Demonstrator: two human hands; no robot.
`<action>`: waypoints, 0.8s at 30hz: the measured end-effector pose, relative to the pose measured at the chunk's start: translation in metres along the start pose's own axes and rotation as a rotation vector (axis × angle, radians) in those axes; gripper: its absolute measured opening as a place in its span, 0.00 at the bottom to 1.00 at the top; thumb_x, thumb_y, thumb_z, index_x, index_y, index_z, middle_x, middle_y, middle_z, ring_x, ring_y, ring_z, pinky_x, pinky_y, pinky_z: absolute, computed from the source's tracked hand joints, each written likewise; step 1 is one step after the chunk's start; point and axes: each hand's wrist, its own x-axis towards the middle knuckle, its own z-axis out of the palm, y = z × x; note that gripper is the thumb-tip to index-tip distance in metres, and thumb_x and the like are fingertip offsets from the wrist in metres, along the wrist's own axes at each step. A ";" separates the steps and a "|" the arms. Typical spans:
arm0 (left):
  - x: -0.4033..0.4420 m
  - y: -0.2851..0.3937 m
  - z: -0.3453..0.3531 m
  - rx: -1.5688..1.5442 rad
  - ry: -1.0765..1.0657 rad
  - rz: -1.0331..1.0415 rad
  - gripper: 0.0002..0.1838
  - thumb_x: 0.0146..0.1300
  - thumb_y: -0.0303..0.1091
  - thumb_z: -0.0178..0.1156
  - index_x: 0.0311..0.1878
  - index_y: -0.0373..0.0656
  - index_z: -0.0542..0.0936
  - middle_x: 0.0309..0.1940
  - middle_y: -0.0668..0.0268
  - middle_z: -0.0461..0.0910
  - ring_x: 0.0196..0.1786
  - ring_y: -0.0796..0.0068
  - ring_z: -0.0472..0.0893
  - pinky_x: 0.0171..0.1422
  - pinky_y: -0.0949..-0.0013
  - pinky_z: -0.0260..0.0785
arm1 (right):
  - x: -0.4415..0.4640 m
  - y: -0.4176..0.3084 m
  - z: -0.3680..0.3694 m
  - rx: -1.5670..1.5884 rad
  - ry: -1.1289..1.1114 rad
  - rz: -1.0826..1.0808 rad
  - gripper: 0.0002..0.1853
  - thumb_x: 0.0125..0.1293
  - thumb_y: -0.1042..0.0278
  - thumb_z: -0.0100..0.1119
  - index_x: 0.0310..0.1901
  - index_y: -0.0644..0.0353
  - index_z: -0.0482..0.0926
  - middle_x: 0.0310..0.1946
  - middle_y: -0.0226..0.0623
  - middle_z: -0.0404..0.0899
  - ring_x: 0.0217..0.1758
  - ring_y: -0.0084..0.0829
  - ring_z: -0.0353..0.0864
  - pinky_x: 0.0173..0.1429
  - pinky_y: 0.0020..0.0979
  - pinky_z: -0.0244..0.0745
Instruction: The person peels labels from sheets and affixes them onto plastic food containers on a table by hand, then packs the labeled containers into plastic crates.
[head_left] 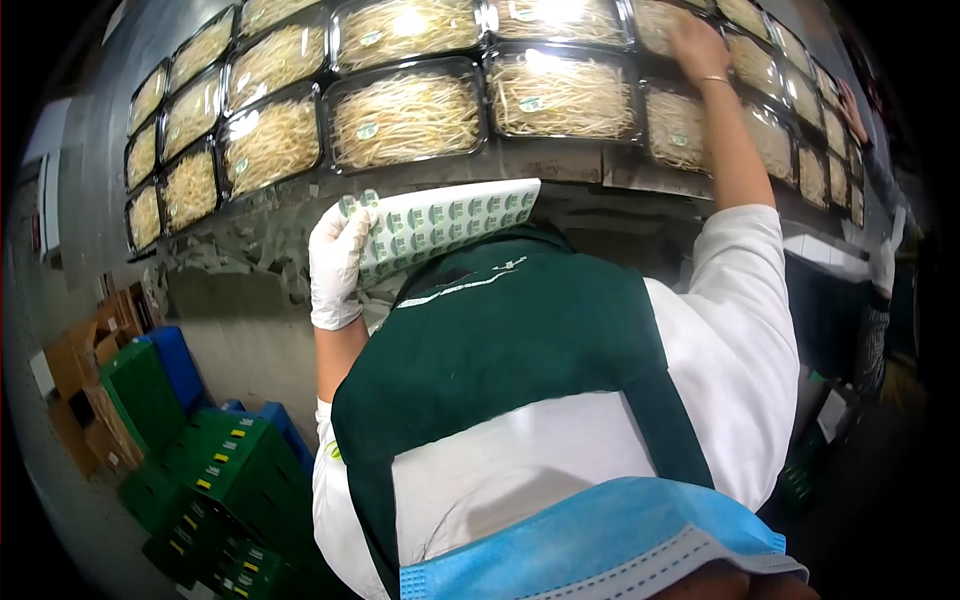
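Note:
My left hand (342, 255), in a white glove, is closed on a sheet of green and white stickers (450, 222) held in front of the dark green apron. My right hand (697, 48), bare and with a thin band at the wrist, reaches over a clear-lidded tray (657, 27) of pale sprouts in the back row. Its fingertips are hard to make out, and whether they hold anything does not show. Nearer to me stand more sprout trays, among them one with a round green sticker (405, 115) and another beside it (562, 95).
Rows of sprout trays run along the metal table (98, 225). Green crates (225, 460) and blue crates (178, 365) are stacked at lower left, near cardboard (75, 360). At the right edge, another person's hand (853, 112) is by the trays.

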 end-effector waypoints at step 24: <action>-0.023 0.013 0.072 0.326 -0.579 0.002 0.11 0.52 0.22 0.58 0.40 0.33 0.75 0.33 0.66 0.78 0.33 0.83 0.73 0.40 0.80 0.65 | -0.084 -0.147 -0.121 0.998 -0.105 -0.221 0.09 0.54 0.70 0.57 0.39 0.55 0.76 0.29 0.35 0.77 0.34 0.28 0.76 0.41 0.26 0.71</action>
